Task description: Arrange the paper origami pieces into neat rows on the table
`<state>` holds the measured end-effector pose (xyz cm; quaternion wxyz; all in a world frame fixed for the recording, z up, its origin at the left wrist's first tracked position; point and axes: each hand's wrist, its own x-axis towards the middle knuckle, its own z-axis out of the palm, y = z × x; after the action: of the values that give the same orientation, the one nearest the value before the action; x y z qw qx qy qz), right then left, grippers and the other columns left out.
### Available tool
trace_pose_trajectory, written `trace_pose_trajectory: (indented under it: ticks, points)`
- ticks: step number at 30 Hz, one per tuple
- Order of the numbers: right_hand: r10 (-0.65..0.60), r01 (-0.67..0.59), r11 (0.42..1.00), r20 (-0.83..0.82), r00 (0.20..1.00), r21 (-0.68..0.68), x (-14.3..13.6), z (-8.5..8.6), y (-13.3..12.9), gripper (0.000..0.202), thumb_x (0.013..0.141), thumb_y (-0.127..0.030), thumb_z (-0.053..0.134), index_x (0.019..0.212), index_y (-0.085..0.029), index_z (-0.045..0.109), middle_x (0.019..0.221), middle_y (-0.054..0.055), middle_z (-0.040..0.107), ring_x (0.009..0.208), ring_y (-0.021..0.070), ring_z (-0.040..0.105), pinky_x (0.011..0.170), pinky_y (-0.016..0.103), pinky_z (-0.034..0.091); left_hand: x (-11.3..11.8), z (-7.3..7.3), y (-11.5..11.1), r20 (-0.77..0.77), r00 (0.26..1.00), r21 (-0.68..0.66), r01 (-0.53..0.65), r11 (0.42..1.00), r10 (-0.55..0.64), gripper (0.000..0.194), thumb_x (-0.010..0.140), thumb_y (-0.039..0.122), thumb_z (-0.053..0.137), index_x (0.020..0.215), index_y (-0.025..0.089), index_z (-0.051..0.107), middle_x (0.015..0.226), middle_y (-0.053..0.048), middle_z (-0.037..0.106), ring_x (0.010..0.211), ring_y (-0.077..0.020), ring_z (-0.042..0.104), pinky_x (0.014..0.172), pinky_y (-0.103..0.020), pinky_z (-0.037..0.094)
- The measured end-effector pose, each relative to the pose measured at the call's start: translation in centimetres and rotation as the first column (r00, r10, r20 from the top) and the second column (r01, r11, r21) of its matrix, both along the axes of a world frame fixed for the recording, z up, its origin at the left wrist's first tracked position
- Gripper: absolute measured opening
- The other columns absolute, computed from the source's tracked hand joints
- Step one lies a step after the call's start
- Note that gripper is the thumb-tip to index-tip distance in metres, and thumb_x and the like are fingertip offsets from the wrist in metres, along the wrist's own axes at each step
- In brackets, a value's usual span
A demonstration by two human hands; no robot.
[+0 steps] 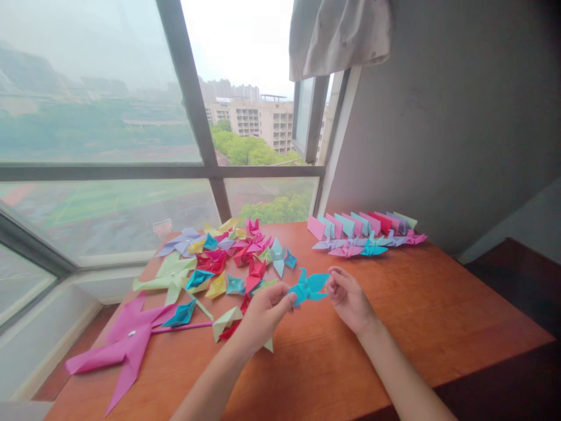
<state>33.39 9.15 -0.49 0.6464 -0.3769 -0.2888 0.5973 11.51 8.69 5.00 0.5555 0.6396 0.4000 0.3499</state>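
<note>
A bright blue paper crane (309, 287) is held up over the middle of the table, its wings spread. My left hand (268, 310) pinches its left end between thumb and fingers. At the other side, the curled fingers of my right hand (349, 295) close on the tip of the crane's right wing. Left of my hands lies a crowd of folded paper pieces, among them a red one (256, 273), a yellow one (216, 286) and a blue paper boat (179, 314).
A large magenta pinwheel (127, 336) lies at the table's left edge, with a pale green pinwheel (169, 277) behind it. Toward the back right, several paper cranes (374, 245) sit before a row of upright folded papers (363, 224). Windows border the wooden table (442, 310).
</note>
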Motion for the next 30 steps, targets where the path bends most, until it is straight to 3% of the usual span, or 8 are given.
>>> trace_pose_trajectory:
  ticks: [3, 6, 10, 14, 19, 22, 25, 30]
  points:
    - [-0.066, 0.064, 0.997, 0.041, 0.997, 0.047, 0.1, 0.0, 0.1, 0.02, 0.075, -0.034, 0.075, 0.086, -0.021, 0.065, 0.068, -0.002, 0.058, 0.058, 0.0098, 0.051, 0.05, 0.021, 0.041, -0.3, 0.1, 0.3, -0.01, 0.999, 0.02, -0.046, 0.999, 0.046, 0.033, 0.087, 0.046, 0.059, 0.078, 0.015, 0.066, 0.072, -0.003, 0.067, 0.066, -0.0144, 0.058, 0.06, -0.023, 0.043]
    - [-0.139, 0.105, 0.984, 0.258, 0.956, 0.143, -0.4, 0.2, -0.4, 0.019, 0.08, -0.037, 0.07, 0.089, -0.02, 0.064, 0.069, -0.001, 0.06, 0.06, 0.011, 0.052, 0.053, 0.022, 0.043, -0.4, 0.1, 0.4, -0.025, 0.994, 0.059, -0.108, 0.992, 0.109, 0.032, 0.088, 0.045, 0.058, 0.077, 0.015, 0.065, 0.071, -0.003, 0.067, 0.065, -0.0146, 0.058, 0.06, -0.024, 0.043]
    - [-0.147, -0.049, 0.955, 0.607, 0.781, 0.294, -1.6, 0.4, -1.4, 0.02, 0.084, -0.038, 0.067, 0.095, -0.021, 0.067, 0.08, 0.002, 0.066, 0.069, 0.0143, 0.059, 0.061, 0.025, 0.048, -0.4, -0.4, 0.4, -0.086, 0.983, 0.145, -0.148, 0.978, 0.162, 0.031, 0.09, 0.043, 0.056, 0.076, 0.016, 0.064, 0.07, -0.002, 0.064, 0.067, -0.0154, 0.058, 0.063, -0.024, 0.043]
    - [-0.173, -0.176, 0.918, 0.758, 0.63, 0.355, -2.4, 0.4, -1.7, 0.016, 0.087, -0.036, 0.064, 0.089, -0.021, 0.069, 0.079, 0.002, 0.068, 0.066, 0.0142, 0.059, 0.058, 0.025, 0.047, 0.1, -0.7, 0.1, -0.158, 0.981, 0.206, -0.076, 0.976, 0.109, 0.031, 0.091, 0.042, 0.054, 0.079, 0.016, 0.066, 0.067, -0.001, 0.062, 0.064, -0.0147, 0.055, 0.059, -0.023, 0.04]
    - [-0.317, -0.012, 0.923, 0.777, 0.544, 0.385, -1.6, 0.0, -0.8, 0.022, 0.088, -0.04, 0.061, 0.083, -0.02, 0.07, 0.077, 0.004, 0.07, 0.067, 0.0165, 0.062, 0.058, 0.026, 0.05, 0.4, -0.4, -0.3, -0.24, 0.969, 0.243, 0.0, 0.97, 0.061, 0.03, 0.09, 0.04, 0.054, 0.077, 0.017, 0.068, 0.066, -0.001, 0.062, 0.062, -0.0146, 0.055, 0.057, -0.022, 0.038]
    - [-0.417, 0.194, 0.909, 0.779, 0.468, 0.37, 0.8, 0.0, -0.3, 0.029, 0.086, -0.046, 0.061, 0.082, -0.019, 0.069, 0.073, 0.004, 0.069, 0.066, 0.0182, 0.064, 0.06, 0.028, 0.051, 0.4, -0.3, -0.4, -0.275, 0.96, 0.249, 0.017, 0.968, 0.054, 0.028, 0.089, 0.038, 0.055, 0.076, 0.017, 0.069, 0.066, -0.001, 0.064, 0.062, -0.0147, 0.056, 0.057, -0.022, 0.038]
    - [-0.47, 0.347, 0.868, 0.812, 0.346, 0.354, 5.2, 0.1, -0.3, 0.034, 0.085, -0.052, 0.06, 0.08, -0.019, 0.065, 0.07, 0.004, 0.068, 0.066, 0.0194, 0.065, 0.063, 0.029, 0.05, 0.3, -0.1, -0.5, -0.286, 0.957, 0.255, 0.037, 0.966, 0.039, 0.028, 0.091, 0.036, 0.053, 0.077, 0.018, 0.068, 0.067, -0.001, 0.065, 0.063, -0.0148, 0.057, 0.058, -0.022, 0.039]
    - [-0.414, 0.487, 0.792, 0.91, -0.015, 0.368, 14.7, -0.8, -0.8, 0.034, 0.083, -0.053, 0.056, 0.085, -0.02, 0.065, 0.078, 0.009, 0.071, 0.07, 0.0225, 0.065, 0.066, 0.031, 0.046, 0.3, 0.5, -0.7, -0.295, 0.955, 0.257, 0.064, 0.964, 0.015, 0.027, 0.092, 0.036, 0.052, 0.078, 0.018, 0.068, 0.072, -0.002, 0.066, 0.066, -0.0155, 0.058, 0.059, -0.023, 0.04]
